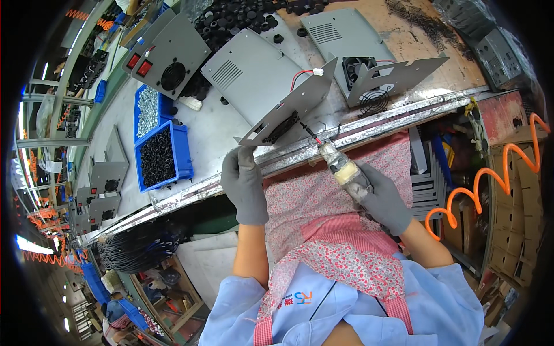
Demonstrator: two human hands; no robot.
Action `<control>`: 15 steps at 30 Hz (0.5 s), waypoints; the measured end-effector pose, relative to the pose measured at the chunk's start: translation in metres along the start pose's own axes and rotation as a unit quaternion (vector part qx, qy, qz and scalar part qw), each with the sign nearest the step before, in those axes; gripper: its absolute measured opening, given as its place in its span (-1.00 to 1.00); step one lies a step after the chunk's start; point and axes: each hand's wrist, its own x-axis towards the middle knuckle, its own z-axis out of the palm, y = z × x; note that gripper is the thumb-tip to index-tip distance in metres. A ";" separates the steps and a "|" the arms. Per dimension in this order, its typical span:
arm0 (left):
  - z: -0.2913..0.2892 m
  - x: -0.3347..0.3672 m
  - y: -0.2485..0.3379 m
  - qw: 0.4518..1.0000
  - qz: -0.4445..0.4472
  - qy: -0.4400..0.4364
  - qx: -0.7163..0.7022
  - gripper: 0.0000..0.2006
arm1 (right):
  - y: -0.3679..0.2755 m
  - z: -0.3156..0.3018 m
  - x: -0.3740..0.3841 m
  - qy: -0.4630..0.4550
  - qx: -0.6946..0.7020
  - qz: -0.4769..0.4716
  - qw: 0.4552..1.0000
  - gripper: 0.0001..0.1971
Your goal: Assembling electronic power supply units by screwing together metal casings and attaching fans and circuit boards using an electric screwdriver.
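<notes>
My left hand (243,185), in a grey glove, has its fingers closed at the near left corner of a grey sheet-metal housing (245,69). The fingertips are partly hidden there. This housing has a vented flat side, an upright panel with a black fan (281,128) and a red-and-black wire with a white connector (317,72). In my right hand (384,199), also gloved, is a power screwdriver (341,167) wrapped in worn tape. Its bit points up and left, its tip just right of the fan panel; contact I cannot tell.
Blue bins with black screws (157,160) and silver screws (148,113) stand left. Another housing with a fan (359,69) lies right; one with red switches (173,63) stands left. Black round caps (231,23) pile at the back. An orange coiled hose (479,173) hangs right.
</notes>
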 end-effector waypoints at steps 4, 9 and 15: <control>0.007 -0.016 0.001 0.993 -0.090 -0.073 -0.027 -0.65 | 0.002 0.003 -0.012 -0.021 0.013 -0.034 0.999 -0.47; 0.011 -0.010 -0.001 0.952 -0.173 -0.172 -0.186 -0.60 | 0.003 0.007 -0.017 -0.058 -0.112 -0.119 0.985 -0.44; 0.017 -0.014 -0.006 0.893 -0.192 -0.214 -0.348 -0.66 | -0.007 0.011 -0.019 -0.110 0.038 0.003 0.993 -0.42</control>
